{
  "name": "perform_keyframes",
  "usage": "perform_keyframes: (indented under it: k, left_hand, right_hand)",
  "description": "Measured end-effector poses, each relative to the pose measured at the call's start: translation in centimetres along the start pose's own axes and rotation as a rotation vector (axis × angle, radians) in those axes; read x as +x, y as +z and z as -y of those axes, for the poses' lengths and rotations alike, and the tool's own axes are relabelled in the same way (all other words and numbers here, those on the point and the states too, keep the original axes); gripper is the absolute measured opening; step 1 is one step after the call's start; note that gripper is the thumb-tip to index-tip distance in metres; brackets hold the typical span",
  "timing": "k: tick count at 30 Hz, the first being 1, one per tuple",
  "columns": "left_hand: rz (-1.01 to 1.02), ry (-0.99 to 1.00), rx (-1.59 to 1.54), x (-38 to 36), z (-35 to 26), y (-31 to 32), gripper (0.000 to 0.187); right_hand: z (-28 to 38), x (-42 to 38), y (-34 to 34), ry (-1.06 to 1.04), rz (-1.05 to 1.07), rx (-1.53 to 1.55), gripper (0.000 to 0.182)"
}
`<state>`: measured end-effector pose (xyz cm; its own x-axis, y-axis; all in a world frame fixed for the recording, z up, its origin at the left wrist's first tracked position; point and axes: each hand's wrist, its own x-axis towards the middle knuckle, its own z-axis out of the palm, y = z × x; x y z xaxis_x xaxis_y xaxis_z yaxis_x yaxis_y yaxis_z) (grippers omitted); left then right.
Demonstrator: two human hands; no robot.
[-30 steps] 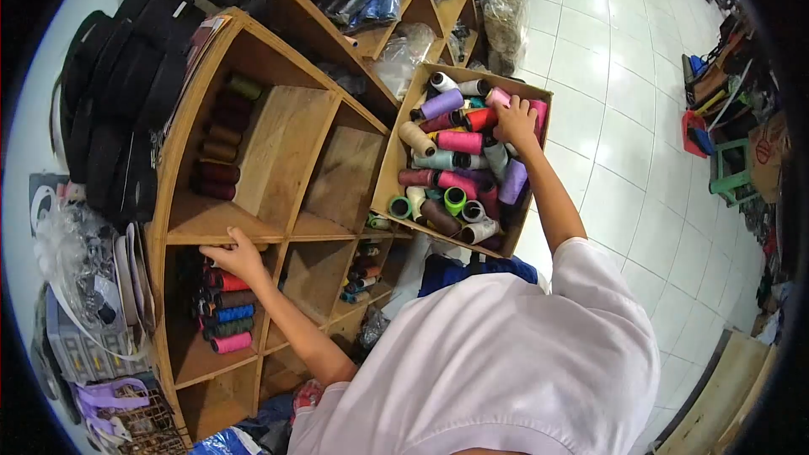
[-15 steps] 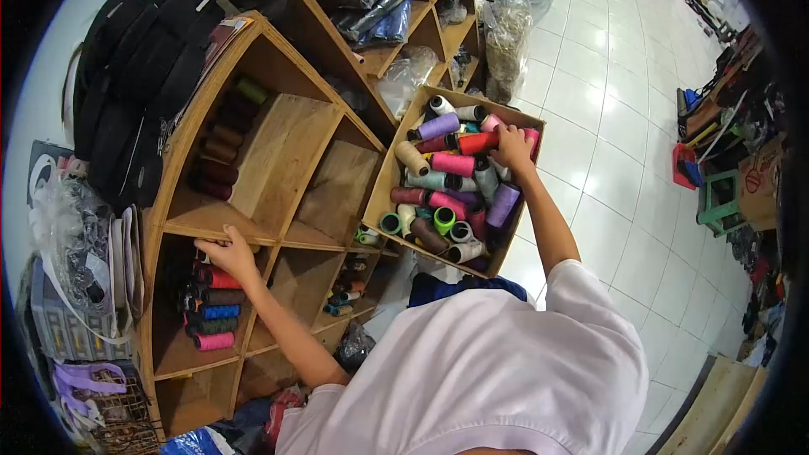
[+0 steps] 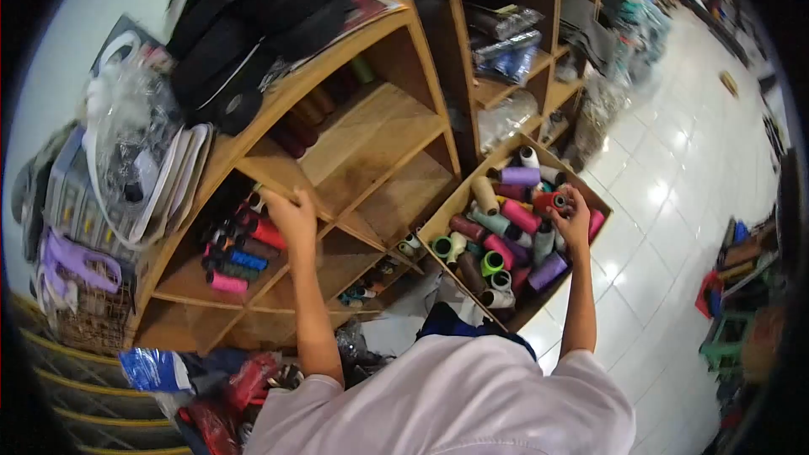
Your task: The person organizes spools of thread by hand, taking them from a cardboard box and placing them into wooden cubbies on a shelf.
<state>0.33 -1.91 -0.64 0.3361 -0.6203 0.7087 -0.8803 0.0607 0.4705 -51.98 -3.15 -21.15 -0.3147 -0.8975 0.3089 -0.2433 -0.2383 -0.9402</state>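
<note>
A cardboard box (image 3: pixel 597 279) full of thread spools in many colours stands to the right of the wooden shelf. Over its right part, my right hand (image 3: pixel 575 217) has its fingers closed round a red thread spool (image 3: pixel 552 200), whose end faces up. My left hand (image 3: pixel 291 217) is at the divider board of the wooden shelf (image 3: pixel 383 160), above a compartment with red, blue, green and pink spools (image 3: pixel 244 259). Its fingers are partly spread and hold nothing. More dark spools (image 3: pixel 302 122) lie in the upper compartment.
Black bags (image 3: pixel 261 25) lie on top of the shelf. Another shelf unit (image 3: pixel 497 93) with plastic-wrapped packets is behind the box. Bagged items (image 3: pixel 227 388) lie at the lower left. A green stool (image 3: pixel 726 341) and clutter are at the far right, beyond white floor tiles (image 3: pixel 649 278).
The view has turned, so shelf and box appear shifted. My right hand has closed round the red spool and tilted it. My left hand has moved slightly along the shelf divider.
</note>
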Motion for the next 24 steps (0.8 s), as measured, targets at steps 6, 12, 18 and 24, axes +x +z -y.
perform_keyframes:
  k: [6,12,18,24]
  left_hand:
    - [0.000,-0.100,0.069,-0.3,-3.0,-0.9,0.039]
    - [0.065,-0.172,0.112,0.0,-3.5,-1.3,0.040]
    - [0.033,-0.147,0.031,-0.3,-2.2,-0.9,0.041]
    - [0.050,-0.083,-0.069,-1.1,-0.3,-1.5,0.038]
  right_hand:
    - [4.4,1.2,6.1,0.472,-0.075,0.870,0.038]
    - [11.0,2.2,16.0,0.685,0.300,1.318,0.047]
    - [16.0,3.3,21.3,0.601,0.486,1.163,0.043]
    - [16.8,2.0,22.3,0.578,0.528,1.037,0.052]
